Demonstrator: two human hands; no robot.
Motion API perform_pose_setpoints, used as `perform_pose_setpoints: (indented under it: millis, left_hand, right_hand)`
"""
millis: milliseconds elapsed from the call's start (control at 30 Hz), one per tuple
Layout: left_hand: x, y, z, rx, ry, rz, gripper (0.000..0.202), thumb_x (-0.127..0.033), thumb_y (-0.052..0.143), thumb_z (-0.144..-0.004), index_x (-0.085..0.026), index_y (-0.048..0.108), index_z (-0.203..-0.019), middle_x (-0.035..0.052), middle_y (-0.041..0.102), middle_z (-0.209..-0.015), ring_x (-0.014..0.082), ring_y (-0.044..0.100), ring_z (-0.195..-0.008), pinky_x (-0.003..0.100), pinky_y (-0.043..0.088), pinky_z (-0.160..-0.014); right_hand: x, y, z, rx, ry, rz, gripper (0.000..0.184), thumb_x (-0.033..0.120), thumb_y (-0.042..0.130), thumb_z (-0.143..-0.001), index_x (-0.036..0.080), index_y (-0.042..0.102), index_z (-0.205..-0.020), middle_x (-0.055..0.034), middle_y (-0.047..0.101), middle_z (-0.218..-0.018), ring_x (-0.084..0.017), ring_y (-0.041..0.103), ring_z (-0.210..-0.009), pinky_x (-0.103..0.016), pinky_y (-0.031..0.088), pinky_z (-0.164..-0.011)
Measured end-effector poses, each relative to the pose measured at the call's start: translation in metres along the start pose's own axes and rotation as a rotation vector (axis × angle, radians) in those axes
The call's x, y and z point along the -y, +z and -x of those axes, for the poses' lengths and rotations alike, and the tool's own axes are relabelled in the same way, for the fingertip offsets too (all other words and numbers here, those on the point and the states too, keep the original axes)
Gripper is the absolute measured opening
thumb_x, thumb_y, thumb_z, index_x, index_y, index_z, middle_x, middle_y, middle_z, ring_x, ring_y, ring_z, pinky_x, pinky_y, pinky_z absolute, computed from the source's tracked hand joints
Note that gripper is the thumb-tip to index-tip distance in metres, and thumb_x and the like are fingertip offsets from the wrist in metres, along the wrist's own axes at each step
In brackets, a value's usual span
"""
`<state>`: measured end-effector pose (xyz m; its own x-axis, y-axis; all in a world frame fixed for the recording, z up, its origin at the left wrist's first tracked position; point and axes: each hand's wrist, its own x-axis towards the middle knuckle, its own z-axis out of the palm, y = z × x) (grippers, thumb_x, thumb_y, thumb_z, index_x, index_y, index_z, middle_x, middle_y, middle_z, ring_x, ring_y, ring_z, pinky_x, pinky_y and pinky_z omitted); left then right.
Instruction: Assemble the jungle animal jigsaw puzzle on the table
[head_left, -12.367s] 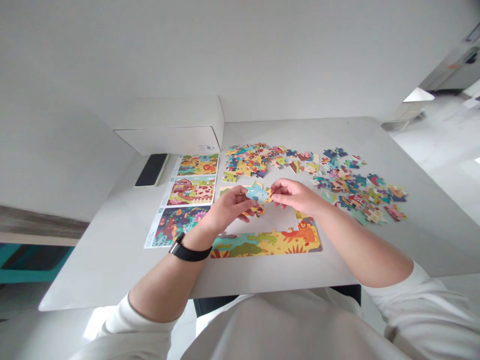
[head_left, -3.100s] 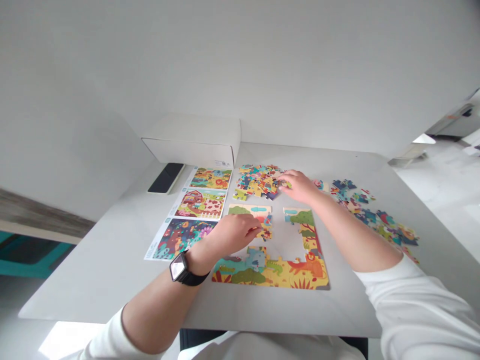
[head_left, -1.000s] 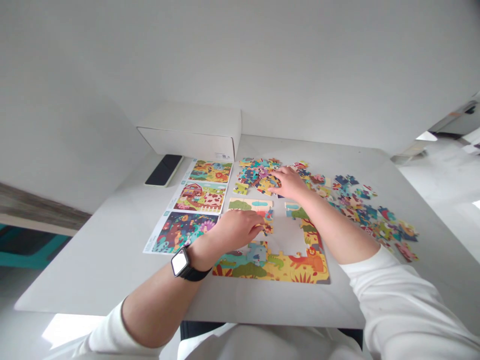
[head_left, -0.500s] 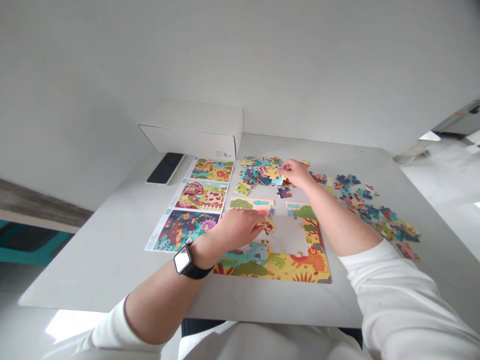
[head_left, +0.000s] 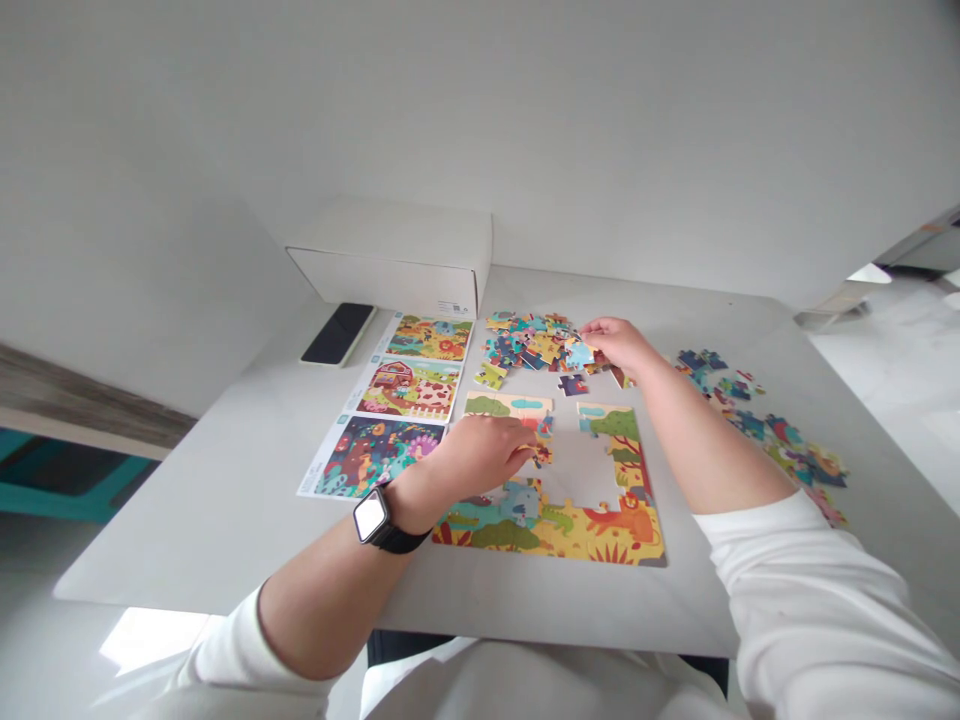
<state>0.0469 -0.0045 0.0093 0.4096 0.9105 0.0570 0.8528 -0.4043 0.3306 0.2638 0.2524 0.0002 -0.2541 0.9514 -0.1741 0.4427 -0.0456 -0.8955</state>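
A partly assembled jigsaw puzzle (head_left: 504, 537) of animals lies in front of me, its middle showing bare table. Over its left part rests my left hand (head_left: 487, 455), fingers together and bent down beside a small orange-brown section; whatever they grip is hidden. Farther back, my right hand (head_left: 616, 345) pinches a light-blue puzzle piece (head_left: 579, 352) at the right side of a heap of loose pieces (head_left: 517, 345). A dark purple piece (head_left: 573, 386) lies just in front of that heap, and a yellow-green piece (head_left: 490, 376) sits at its left front.
Left of the puzzle is a sheet with three printed pictures (head_left: 409, 388). Behind it stand a white box (head_left: 382, 278) and a phone (head_left: 337, 334). More loose pieces (head_left: 780, 435) are scattered at the right, partly behind my right forearm. The white table's front edge (head_left: 555, 640) is near my body.
My right hand has moved a little right across the heap, and the light-blue piece has shifted right with it. My left hand stays over the puzzle. The view has shifted slightly.
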Motion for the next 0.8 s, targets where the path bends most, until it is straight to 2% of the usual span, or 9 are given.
perform_pose_setpoints:
  millis: [167,367,533,633,700,800]
  left_hand:
    - [0.0,0.0,0.0,-0.003,-0.025,-0.005,0.024,-0.031,0.057,-0.11,-0.027,0.08,-0.112,0.0041,0.082,-0.106,0.024,0.076,-0.094,0.032,0.046,-0.071]
    - [-0.001,0.0,-0.001,-0.053,-0.018,0.0,0.026,-0.027,0.055,-0.108,-0.026,0.08,-0.103,0.0061,0.081,-0.101,0.0236,0.075,-0.092,0.032,0.046,-0.07]
    - [-0.002,0.002,-0.001,-0.115,-0.053,0.003,0.027,-0.031,0.055,-0.108,-0.025,0.081,-0.102,0.0072,0.081,-0.097,0.024,0.074,-0.088,0.032,0.047,-0.071]
    - [0.0,0.004,-0.002,-0.181,-0.086,0.048,0.025,-0.029,0.057,-0.105,-0.025,0.081,-0.108,0.0067,0.082,-0.1,0.024,0.075,-0.092,0.031,0.048,-0.072]
    - [0.0,0.005,-0.004,-0.218,-0.101,0.113,0.024,-0.028,0.058,-0.104,-0.026,0.081,-0.111,0.0059,0.082,-0.104,0.0227,0.075,-0.093,0.03,0.049,-0.074]
    - [-0.003,0.006,-0.009,-0.214,-0.162,0.296,0.023,-0.036,0.062,-0.104,-0.025,0.08,-0.112,0.0042,0.082,-0.103,0.0176,0.071,-0.079,0.028,0.05,-0.069]
  right_hand:
    - [0.006,-0.021,0.021,-0.008,-0.031,-0.096,0.017,0.026,0.086,-0.085,0.02,0.072,-0.093,-0.0045,0.076,-0.095,-0.015,0.068,-0.074,-0.024,0.056,-0.059]
    - [0.002,-0.037,0.071,0.113,-0.037,-0.282,0.029,0.027,0.091,-0.082,0.022,0.074,-0.105,-0.0056,0.076,-0.106,-0.018,0.074,-0.085,-0.034,0.067,-0.075]
    - [-0.016,-0.033,0.117,0.194,-0.014,-0.45,0.037,0.032,0.098,-0.074,0.024,0.076,-0.103,-0.0028,0.076,-0.102,-0.018,0.075,-0.087,-0.037,0.069,-0.081]
    - [-0.026,-0.025,0.139,0.247,0.007,-0.523,0.037,0.034,0.099,-0.072,0.025,0.075,-0.098,-0.0009,0.076,-0.096,-0.018,0.075,-0.087,-0.037,0.068,-0.086]
    - [-0.03,-0.02,0.15,0.264,0.031,-0.565,0.039,0.035,0.101,-0.07,0.025,0.074,-0.097,-0.0003,0.076,-0.095,-0.018,0.075,-0.088,-0.037,0.068,-0.087]
    - [-0.031,-0.011,0.162,0.273,0.055,-0.619,0.04,0.038,0.102,-0.069,0.025,0.073,-0.094,0.0007,0.076,-0.096,-0.018,0.076,-0.088,-0.035,0.067,-0.085]
